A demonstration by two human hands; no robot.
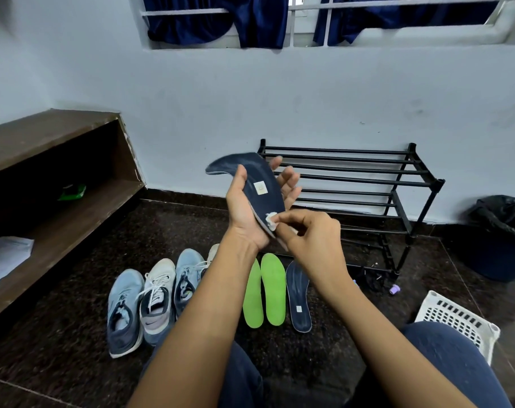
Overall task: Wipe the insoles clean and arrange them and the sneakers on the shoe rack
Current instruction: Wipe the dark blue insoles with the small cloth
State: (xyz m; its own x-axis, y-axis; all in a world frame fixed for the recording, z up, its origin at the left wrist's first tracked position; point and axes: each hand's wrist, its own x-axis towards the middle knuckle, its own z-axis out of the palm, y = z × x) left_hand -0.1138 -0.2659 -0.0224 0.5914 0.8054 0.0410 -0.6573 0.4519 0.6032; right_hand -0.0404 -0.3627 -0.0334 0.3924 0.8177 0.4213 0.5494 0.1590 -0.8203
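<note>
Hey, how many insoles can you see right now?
4. One navy insole is gripped in the left hand; two green insoles lie side by side on the floor, with a second navy insole just right of them. Others may sit hidden inside the sneakers.

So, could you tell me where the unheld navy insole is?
In the head view, the navy insole lies on the floor right of the green insoles, before the shoe rack.

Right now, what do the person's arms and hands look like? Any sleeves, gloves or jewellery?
The left hand and right hand are ungloved, with no rings, watch or bracelet showing. Both forearms are bare; no sleeves reach into view. Below them, the legs wear dark blue trousers.
</note>
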